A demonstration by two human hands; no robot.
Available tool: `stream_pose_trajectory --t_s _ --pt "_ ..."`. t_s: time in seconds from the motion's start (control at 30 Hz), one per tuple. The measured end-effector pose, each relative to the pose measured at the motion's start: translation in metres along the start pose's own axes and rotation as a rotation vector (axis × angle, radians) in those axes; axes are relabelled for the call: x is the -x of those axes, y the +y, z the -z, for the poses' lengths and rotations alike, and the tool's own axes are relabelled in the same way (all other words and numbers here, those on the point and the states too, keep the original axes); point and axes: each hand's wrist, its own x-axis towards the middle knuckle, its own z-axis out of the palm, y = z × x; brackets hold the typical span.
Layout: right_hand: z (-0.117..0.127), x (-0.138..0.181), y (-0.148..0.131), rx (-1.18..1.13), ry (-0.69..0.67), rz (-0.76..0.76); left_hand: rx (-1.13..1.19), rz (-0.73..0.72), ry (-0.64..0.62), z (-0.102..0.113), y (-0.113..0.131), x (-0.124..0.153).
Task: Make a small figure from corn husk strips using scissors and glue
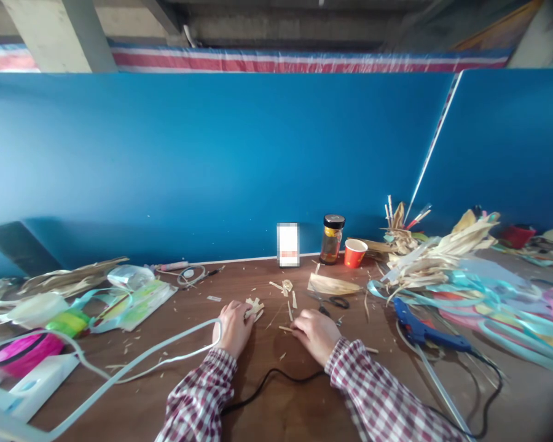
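My left hand (233, 328) rests low over the brown table, fingers curled around a small cluster of pale husk strips (255, 308) that fans out at its right side. To the right, my right hand (317, 334) has its fingertips pinched on the end of a short, thin husk strip (285, 329). Both hands wear checked sleeves, and some of their fingers are hidden. Between and beyond them lie loose husk scraps (287, 285). A wider piece of dry husk (334, 284) and dark-handled scissors (338, 301) are beyond my right hand.
A blue glue gun (426, 331) with a black cord lies right, before piled dry husks (442, 252) and ribbons. A lidded jar (332, 240) and red paper cup (355, 253) stand near the blue partition (239, 166). A pale lamp arm (133, 368) crosses the left.
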Motion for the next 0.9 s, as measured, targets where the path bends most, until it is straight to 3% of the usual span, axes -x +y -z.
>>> stream_pose_trajectory --t_s 0.43,0.7,0.9 --pt "-0.002 0.000 -0.001 0.015 0.016 -0.015 -0.003 -0.045 0.012 -0.001 -0.002 -0.001" --pt "0.003 0.001 -0.006 0.022 -0.009 -0.026 0.027 -0.084 0.166 -0.001 0.001 -0.001" --pt "0.010 0.002 -0.009 0.020 0.036 -0.035 0.022 -0.075 0.129 0.006 0.009 0.000"
